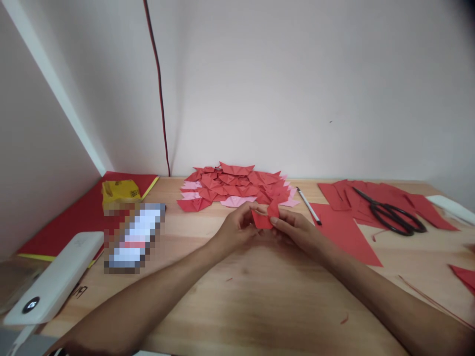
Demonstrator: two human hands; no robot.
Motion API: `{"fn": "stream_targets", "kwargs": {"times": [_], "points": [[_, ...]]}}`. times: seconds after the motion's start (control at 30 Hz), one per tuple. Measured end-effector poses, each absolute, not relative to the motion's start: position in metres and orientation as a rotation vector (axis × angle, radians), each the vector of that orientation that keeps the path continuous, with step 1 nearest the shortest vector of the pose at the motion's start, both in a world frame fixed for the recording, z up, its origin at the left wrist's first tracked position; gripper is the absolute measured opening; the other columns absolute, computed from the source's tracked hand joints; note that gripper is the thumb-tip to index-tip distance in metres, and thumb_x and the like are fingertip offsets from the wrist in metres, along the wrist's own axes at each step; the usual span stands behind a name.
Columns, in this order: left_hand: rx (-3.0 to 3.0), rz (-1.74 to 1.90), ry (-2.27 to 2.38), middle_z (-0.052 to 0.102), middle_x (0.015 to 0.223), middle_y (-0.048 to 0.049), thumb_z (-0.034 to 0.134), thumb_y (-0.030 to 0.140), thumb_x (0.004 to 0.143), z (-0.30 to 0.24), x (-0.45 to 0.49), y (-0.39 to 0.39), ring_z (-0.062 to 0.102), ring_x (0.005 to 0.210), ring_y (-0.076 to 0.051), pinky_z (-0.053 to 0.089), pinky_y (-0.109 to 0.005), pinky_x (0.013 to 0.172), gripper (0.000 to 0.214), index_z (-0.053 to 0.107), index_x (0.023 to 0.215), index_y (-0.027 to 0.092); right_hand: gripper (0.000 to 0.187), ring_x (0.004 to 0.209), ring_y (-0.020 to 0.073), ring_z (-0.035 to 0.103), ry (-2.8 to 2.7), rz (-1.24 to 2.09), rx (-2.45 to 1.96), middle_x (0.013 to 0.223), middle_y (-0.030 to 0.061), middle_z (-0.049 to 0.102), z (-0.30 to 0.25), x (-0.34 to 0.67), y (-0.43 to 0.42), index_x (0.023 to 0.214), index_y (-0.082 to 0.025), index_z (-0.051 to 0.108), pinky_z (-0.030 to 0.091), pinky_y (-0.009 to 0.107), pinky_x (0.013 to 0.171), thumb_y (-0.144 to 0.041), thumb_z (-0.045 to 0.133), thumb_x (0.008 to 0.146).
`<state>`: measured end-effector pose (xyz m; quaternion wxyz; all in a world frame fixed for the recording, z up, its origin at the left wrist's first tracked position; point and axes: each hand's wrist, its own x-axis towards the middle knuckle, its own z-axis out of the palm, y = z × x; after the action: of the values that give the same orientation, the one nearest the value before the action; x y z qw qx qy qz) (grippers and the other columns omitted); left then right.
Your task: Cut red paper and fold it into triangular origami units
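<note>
Both my hands meet over the middle of the wooden table. My left hand and my right hand pinch a small folded red paper piece between their fingertips, held just above the tabletop. Right behind it lies a pile of folded red and pink paper pieces against the wall.
A white pen lies right of the pile. Flat red paper sheets and black scissors are further right. At left sit a red sheet stack, a yellow packet, a blurred object and a white device.
</note>
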<state>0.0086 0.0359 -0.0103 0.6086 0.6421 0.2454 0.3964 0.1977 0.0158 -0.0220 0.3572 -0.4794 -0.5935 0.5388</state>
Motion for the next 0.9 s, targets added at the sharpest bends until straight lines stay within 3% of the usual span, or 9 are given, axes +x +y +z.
{"fn": "stream_targets", "kwargs": {"times": [0.33, 0.47, 0.7, 0.9], "points": [[1.556, 0.797, 0.631, 0.066, 0.093, -0.0059, 0.067, 0.018, 0.073, -0.019, 0.0, 0.05, 0.062, 0.088, -0.017, 0.047, -0.029, 0.08, 0.018, 0.064, 0.091, 0.014, 0.036, 0.048, 0.0068, 0.039, -1.509, 1.437, -1.219, 0.066, -0.0026, 0.051, -0.022, 0.197, 0.016, 0.081, -0.018, 0.053, 0.025, 0.021, 0.042, -0.053, 0.054, 0.084], [1.532, 0.775, 0.591, 0.067, 0.087, -0.0056, 0.07, 0.02, 0.072, -0.019, 0.0, 0.049, 0.063, 0.083, -0.016, 0.048, -0.028, 0.077, 0.014, 0.068, 0.084, 0.014, 0.035, 0.046, 0.007, 0.038, -1.519, 1.426, -1.23, 0.057, -0.0048, 0.048, -0.019, 0.195, 0.015, 0.073, -0.018, 0.051, 0.024, 0.021, 0.042, -0.051, 0.055, 0.083], [1.439, 0.852, 0.603, 0.069, 0.085, -0.0049, 0.073, 0.023, 0.071, -0.019, 0.007, 0.046, 0.064, 0.082, -0.016, 0.048, -0.03, 0.08, 0.016, 0.069, 0.082, 0.013, 0.029, 0.054, 0.0083, 0.048, -1.505, 1.372, -1.207, 0.065, -0.0023, 0.055, -0.018, 0.191, 0.012, 0.076, -0.018, 0.053, 0.036, 0.022, 0.051, -0.045, 0.054, 0.086], [1.251, 0.851, 0.689, 0.068, 0.079, -0.0036, 0.074, 0.026, 0.071, -0.017, 0.012, 0.039, 0.061, 0.07, -0.012, 0.047, -0.023, 0.065, 0.022, 0.067, 0.086, 0.012, 0.028, 0.057, 0.0091, 0.05, -1.491, 1.339, -1.196, 0.068, -0.0014, 0.056, -0.017, 0.189, 0.01, 0.077, -0.018, 0.055, 0.039, 0.023, 0.053, -0.044, 0.054, 0.087]]}}
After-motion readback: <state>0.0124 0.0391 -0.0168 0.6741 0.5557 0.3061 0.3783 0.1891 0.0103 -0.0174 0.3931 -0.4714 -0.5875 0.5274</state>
